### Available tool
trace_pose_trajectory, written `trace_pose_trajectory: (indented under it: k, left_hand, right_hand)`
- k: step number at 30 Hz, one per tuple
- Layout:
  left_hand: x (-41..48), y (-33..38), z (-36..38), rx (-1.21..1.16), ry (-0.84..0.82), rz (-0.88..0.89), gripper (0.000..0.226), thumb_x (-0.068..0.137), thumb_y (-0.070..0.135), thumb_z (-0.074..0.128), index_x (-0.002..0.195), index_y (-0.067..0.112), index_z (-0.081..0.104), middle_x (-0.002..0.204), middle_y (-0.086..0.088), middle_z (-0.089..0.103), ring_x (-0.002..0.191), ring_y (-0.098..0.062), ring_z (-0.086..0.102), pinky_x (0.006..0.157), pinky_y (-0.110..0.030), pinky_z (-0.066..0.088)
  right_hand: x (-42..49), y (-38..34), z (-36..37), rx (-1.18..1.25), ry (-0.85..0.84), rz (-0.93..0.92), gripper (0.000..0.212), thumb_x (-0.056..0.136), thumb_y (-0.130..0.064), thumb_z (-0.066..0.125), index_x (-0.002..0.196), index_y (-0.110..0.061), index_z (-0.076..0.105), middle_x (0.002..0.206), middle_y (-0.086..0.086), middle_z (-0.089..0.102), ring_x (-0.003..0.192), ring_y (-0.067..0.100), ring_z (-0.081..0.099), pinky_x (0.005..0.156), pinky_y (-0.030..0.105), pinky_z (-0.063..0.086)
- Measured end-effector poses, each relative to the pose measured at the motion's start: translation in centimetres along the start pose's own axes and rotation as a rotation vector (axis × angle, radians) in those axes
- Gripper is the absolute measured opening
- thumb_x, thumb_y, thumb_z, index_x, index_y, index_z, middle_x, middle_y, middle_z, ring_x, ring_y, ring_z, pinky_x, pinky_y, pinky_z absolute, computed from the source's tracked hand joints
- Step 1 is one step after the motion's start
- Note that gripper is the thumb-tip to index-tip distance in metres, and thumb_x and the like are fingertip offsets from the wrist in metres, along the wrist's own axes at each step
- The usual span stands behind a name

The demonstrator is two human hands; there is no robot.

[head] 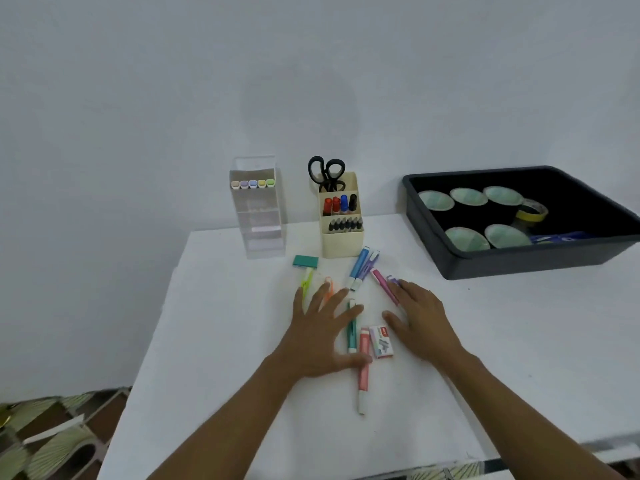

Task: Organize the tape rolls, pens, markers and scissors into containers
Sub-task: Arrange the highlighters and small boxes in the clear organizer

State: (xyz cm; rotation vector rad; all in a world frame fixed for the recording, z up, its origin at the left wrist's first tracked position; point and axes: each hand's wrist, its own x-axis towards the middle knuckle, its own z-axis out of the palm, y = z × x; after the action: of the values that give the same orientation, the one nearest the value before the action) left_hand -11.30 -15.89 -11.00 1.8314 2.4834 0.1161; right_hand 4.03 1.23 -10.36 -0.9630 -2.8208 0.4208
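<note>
Your left hand point(322, 327): flat, fingers fanned straight, gripping nothing; the thumb lies across the salmon marker point(363, 374).
Your right hand point(419, 317): flat too, nothing held, fingertips at the pink marker point(382, 284).
Loose markers point(358, 266): slim, smooth plastic barrels scattered on the white table point(519, 341) around and under your hands.
Cream organizer point(341, 242): boxy and stepped, with black-handled scissors point(327, 173) at the back, fat markers in the middle and black pens point(346, 224) in front.
Clear holder point(258, 220): acrylic, with a row of pastel caps up top.
Black tray point(519, 265): matte, on your right, with round tape rolls point(467, 196) lying flat inside.
</note>
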Motion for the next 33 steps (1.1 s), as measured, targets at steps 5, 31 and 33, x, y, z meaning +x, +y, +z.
trace_pose_trajectory:
  k: [5,31,33]
  left_hand:
    - [1.2,-1.0,-1.0,-0.012,-0.061,-0.083,0.079,0.082,0.081,0.026,0.149,0.042,0.015,0.163,0.008,0.002,0.149,-0.019,-0.009,0.115,-0.06,-0.006]
    - [4.3,-0.2,-6.4,-1.112,0.108,-0.418,0.032,0.089,0.004,0.065,0.115,0.022,0.058,0.105,-0.006,0.065,0.091,-0.021,0.069,0.083,-0.033,0.058]
    - [4.1,-0.8,-6.9,-1.374,0.167,-0.457,0.034,0.093,-0.006,0.05,0.118,0.017,0.058,0.101,-0.012,0.063,0.083,-0.025,0.068,0.08,-0.037,0.057]
  right_hand:
    - [0.6,0.3,-0.3,0.15,0.043,0.019,0.049,0.097,-0.035,0.051,0.144,-0.023,0.044,0.149,-0.001,0.044,0.136,0.018,0.038,0.116,0.039,0.029]
    - [1.7,-1.9,-3.9,0.814,-0.118,0.033,0.016,0.104,-0.02,0.035,0.118,-0.021,0.042,0.092,0.002,0.062,0.076,0.017,0.057,0.072,0.031,0.055]
    - [2.1,-2.8,-4.4,0.916,-0.17,0.043,0.019,0.105,-0.023,0.035,0.122,-0.024,0.042,0.087,0.001,0.057,0.074,0.015,0.053,0.07,0.029,0.053]
